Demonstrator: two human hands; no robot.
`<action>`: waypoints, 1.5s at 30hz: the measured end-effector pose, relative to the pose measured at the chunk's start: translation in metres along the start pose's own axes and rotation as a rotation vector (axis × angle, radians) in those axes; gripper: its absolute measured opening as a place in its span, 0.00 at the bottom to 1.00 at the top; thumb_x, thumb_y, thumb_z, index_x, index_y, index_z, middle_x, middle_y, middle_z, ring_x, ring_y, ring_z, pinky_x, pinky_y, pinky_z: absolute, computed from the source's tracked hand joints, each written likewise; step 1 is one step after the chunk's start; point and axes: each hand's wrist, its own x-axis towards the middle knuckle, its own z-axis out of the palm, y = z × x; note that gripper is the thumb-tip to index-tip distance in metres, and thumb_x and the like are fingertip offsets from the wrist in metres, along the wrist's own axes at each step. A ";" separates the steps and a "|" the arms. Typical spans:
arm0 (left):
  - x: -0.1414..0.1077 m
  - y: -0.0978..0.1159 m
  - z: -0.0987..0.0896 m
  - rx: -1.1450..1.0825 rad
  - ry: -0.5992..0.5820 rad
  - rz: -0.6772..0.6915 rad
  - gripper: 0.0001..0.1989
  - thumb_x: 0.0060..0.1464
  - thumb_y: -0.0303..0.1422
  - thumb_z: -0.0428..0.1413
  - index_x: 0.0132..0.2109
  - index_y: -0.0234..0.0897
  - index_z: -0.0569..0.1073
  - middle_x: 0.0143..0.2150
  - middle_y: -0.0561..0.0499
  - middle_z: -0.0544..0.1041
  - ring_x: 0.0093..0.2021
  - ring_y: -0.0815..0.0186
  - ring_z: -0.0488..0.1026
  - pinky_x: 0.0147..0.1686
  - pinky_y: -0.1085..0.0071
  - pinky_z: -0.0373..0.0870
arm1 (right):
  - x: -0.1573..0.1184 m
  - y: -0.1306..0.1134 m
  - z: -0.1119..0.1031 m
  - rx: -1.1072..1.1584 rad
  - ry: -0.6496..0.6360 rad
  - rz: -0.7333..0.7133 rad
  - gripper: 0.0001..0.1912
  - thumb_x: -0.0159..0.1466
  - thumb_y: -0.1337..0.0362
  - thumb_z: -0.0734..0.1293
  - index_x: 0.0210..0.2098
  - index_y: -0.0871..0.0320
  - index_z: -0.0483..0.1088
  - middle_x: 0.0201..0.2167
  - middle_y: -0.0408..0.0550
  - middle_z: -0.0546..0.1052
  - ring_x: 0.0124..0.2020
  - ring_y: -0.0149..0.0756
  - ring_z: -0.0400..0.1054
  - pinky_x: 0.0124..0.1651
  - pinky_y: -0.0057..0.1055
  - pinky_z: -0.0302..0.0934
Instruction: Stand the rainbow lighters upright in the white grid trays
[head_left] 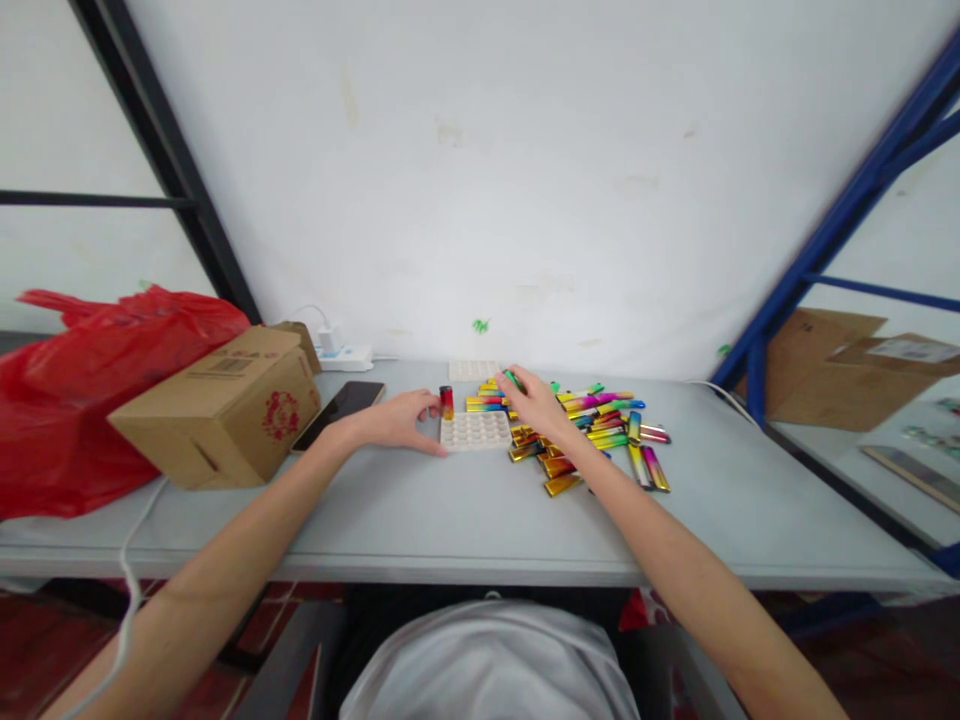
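Note:
A white tray (475,431) with rows of round holes lies on the grey table. One red and gold lighter (447,403) stands upright at its back left corner. My left hand (405,422) is at the tray's left side, thumb and fingers apart, fingertips close beside the upright lighter. Above the tray's back right corner, my right hand (532,400) has its fingers closed on a green lighter (514,380). A pile of shiny multicoloured lighters (600,425) lies right of the tray, partly under my right wrist.
Another white tray (474,370) lies near the wall. On the left are a phone (341,412), a cardboard box (225,405), a red plastic bag (75,390) and a power strip (345,358). Brown cardboard (840,370) stands beyond the blue frame on the right.

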 end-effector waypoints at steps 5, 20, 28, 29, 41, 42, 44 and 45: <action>0.000 0.002 0.000 0.004 0.005 -0.007 0.38 0.40 0.61 0.64 0.49 0.36 0.73 0.46 0.46 0.76 0.45 0.56 0.73 0.45 0.66 0.69 | -0.003 -0.001 0.010 -0.269 0.068 -0.101 0.30 0.69 0.42 0.60 0.20 0.56 0.60 0.19 0.38 0.59 0.25 0.29 0.54 0.31 0.28 0.47; -0.001 0.005 -0.002 -0.021 0.001 -0.016 0.37 0.40 0.60 0.64 0.50 0.37 0.73 0.48 0.45 0.76 0.47 0.55 0.73 0.47 0.66 0.69 | -0.003 0.001 0.013 -0.322 0.093 -0.082 0.19 0.68 0.57 0.60 0.21 0.55 0.60 0.19 0.40 0.63 0.24 0.31 0.56 0.31 0.29 0.46; -0.001 0.006 -0.002 -0.024 0.008 -0.011 0.36 0.41 0.59 0.65 0.49 0.38 0.74 0.47 0.46 0.76 0.46 0.56 0.73 0.47 0.66 0.69 | -0.001 0.008 0.016 -0.334 0.017 -0.136 0.19 0.73 0.51 0.58 0.32 0.55 0.67 0.26 0.42 0.71 0.30 0.35 0.65 0.36 0.29 0.53; -0.001 0.006 -0.002 -0.028 0.007 -0.011 0.36 0.40 0.59 0.65 0.49 0.38 0.74 0.47 0.46 0.76 0.46 0.56 0.73 0.46 0.66 0.69 | -0.001 0.009 0.016 -0.338 -0.005 -0.159 0.18 0.74 0.52 0.57 0.34 0.55 0.67 0.28 0.43 0.72 0.32 0.35 0.66 0.37 0.29 0.54; -0.005 0.010 -0.002 -0.029 0.015 -0.030 0.36 0.42 0.57 0.66 0.51 0.37 0.74 0.48 0.45 0.76 0.46 0.54 0.74 0.47 0.65 0.69 | -0.004 -0.006 0.030 -0.325 -0.106 -0.199 0.28 0.74 0.46 0.58 0.24 0.56 0.67 0.23 0.44 0.75 0.24 0.33 0.65 0.33 0.30 0.53; -0.005 0.010 -0.003 -0.031 0.007 -0.029 0.36 0.42 0.57 0.66 0.51 0.37 0.74 0.48 0.45 0.76 0.47 0.54 0.73 0.47 0.65 0.69 | -0.004 -0.006 0.033 -0.316 -0.112 -0.193 0.27 0.74 0.46 0.58 0.25 0.56 0.68 0.24 0.45 0.76 0.26 0.34 0.67 0.33 0.30 0.53; -0.005 0.010 -0.003 -0.032 -0.001 -0.032 0.36 0.42 0.57 0.66 0.51 0.37 0.74 0.48 0.45 0.76 0.47 0.54 0.73 0.47 0.65 0.69 | -0.002 -0.005 0.038 -0.303 -0.154 -0.186 0.26 0.74 0.47 0.59 0.28 0.57 0.69 0.26 0.46 0.77 0.28 0.35 0.69 0.34 0.29 0.55; -0.005 0.010 -0.003 -0.028 0.000 -0.036 0.36 0.42 0.57 0.66 0.51 0.37 0.74 0.48 0.45 0.76 0.46 0.54 0.73 0.47 0.65 0.69 | -0.001 -0.004 0.040 -0.304 -0.179 -0.189 0.25 0.74 0.47 0.59 0.29 0.57 0.69 0.26 0.46 0.78 0.28 0.35 0.70 0.34 0.29 0.55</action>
